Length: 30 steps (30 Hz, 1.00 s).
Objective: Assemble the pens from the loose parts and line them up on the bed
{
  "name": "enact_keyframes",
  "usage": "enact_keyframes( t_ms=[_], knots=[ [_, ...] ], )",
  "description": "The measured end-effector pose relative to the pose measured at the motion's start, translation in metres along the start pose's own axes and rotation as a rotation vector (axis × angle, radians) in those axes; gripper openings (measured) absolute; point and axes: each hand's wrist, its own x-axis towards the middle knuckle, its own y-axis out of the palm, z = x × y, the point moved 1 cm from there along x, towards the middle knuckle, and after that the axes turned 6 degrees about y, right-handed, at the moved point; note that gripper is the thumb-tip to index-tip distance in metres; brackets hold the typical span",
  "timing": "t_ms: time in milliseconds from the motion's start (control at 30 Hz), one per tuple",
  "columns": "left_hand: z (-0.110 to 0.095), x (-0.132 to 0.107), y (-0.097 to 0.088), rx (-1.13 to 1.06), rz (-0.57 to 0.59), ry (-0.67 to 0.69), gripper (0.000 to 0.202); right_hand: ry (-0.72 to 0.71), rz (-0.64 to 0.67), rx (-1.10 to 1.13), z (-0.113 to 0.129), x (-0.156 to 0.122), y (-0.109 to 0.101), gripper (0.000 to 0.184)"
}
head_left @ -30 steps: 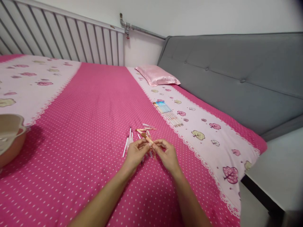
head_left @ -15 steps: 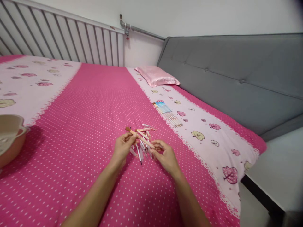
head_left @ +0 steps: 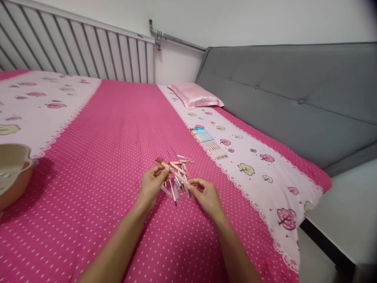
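Pink dotted bed with pillow, pen row, loose pens, bowl.

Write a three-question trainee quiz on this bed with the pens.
1. True or false: the pink pillow lies right beside the bowl.
2. What do the left hand and the right hand hold between them? A) an orange pen B) a spoon C) a cloth
3. Which hand is nearer the neat row of pens?
Key: 1. False: the pillow lies by the grey headboard, far from the bowl. 2. A, held over the loose pens. 3. Right.
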Motion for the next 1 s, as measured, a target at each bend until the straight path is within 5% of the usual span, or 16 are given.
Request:
enact_keyframes(
  t_ms=[433, 667, 1000],
  knots=[
    [-0.003, -0.004, 0.006, 0.013, 0.039, 0.001, 0.04, 0.023, -0.056, -0.024, -0.003, 0.001, -0.001, 0.026],
    [0.006, -0.005, 0.006, 0.254, 0.075, 0.148, 0.041, 0.03, -0.098, 0.078, -0.006, 0.006, -0.005, 0.029],
    [0.025, -0.02, 0.015, 0.628, 0.148, 0.503, 0.021, 0.186, -0.289, 0.01, -0.036, -0.032, -0.066, 0.037]
  ],
)
